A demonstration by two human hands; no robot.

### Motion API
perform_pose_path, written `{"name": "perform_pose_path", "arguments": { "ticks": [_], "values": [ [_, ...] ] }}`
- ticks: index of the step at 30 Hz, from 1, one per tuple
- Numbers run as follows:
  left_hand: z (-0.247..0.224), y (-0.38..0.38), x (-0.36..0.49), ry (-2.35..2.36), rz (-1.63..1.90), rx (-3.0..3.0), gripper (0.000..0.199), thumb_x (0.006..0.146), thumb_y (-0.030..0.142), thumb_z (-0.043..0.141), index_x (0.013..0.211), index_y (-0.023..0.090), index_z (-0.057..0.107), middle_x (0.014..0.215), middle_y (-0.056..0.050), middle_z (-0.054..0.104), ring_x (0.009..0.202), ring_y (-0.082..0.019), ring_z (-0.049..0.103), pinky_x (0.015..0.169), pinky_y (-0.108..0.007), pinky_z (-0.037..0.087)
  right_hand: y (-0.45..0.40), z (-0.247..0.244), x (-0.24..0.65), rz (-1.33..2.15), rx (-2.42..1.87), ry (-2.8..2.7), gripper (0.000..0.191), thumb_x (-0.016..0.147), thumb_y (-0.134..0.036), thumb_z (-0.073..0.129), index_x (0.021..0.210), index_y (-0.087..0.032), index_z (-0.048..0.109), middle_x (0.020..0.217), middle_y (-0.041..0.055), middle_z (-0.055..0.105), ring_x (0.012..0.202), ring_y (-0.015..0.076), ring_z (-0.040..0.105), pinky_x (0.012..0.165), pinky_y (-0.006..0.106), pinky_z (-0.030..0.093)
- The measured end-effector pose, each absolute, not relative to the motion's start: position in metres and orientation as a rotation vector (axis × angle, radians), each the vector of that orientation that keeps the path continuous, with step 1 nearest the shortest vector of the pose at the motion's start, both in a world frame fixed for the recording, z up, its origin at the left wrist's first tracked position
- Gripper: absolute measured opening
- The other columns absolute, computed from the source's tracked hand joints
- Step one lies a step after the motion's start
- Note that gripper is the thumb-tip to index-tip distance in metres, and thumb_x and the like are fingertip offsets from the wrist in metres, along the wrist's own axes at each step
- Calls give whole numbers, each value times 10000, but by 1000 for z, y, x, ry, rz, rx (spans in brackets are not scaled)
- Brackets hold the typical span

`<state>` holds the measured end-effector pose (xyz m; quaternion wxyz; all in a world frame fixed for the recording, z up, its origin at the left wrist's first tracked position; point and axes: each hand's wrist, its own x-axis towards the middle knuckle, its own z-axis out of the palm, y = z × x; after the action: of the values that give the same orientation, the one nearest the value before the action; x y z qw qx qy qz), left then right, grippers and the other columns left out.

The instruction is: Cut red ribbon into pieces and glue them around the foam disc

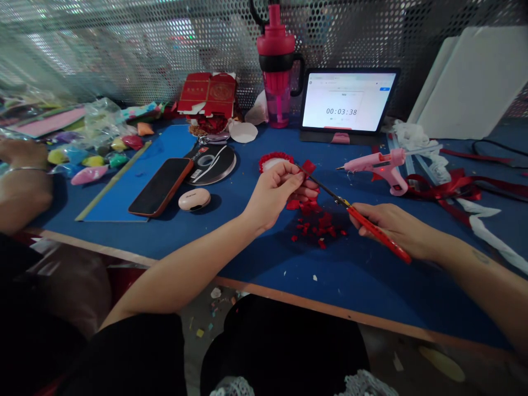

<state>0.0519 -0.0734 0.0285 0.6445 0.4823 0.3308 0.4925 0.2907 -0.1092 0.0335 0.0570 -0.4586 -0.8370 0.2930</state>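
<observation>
My left hand (277,191) is closed, pinching a small red ribbon piece (307,166) between thumb and fingers. In my right hand (385,226) are red-handled scissors (381,235), with dark blades reaching left to the ribbon piece at my left fingertips. Whether the blades are apart is too small to tell. Below my left fingers lie many cut red scraps (319,228) on the blue table (264,247). Just behind that hand sits a round white piece with a ruffled red edge (277,159), partly covered by the hand.
A pink glue gun (381,166) rests right of centre, near red ribbon (457,184). At the back stand a tablet (348,104) and a pink bottle (277,71). Leftward lie a phone (160,187), an earbud case (194,199) and a ribbon spool (212,164). Another person's arm (22,181) is far left.
</observation>
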Motion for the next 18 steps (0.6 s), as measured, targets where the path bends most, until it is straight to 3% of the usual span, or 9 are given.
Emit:
{"name": "perform_pose_path", "arguments": {
  "ticks": [6,15,18],
  "values": [
    [28,-73,51,786,1128,1127,124,882,141,584,783,146,510,692,-9,690,576,-87,678,567,-171,533,-107,29,293,823,-1418,-2541,435,865,-639,372,713,-231,388,601,-22,449,544,155,410,555,281,287],
    [26,-72,51,745,1122,1101,125,911,112,514,793,153,516,701,0,696,576,-72,672,556,-154,527,-107,33,292,799,-1473,-2516,449,874,-634,389,700,-220,389,591,-18,429,547,145,388,558,280,281],
    [27,-71,51,729,1112,1071,102,920,113,490,833,155,521,737,-16,713,641,-97,704,616,-184,556,-107,30,294,850,-1447,-2440,475,857,-668,394,716,-215,409,596,-19,431,542,139,382,542,281,276]
  ]
}}
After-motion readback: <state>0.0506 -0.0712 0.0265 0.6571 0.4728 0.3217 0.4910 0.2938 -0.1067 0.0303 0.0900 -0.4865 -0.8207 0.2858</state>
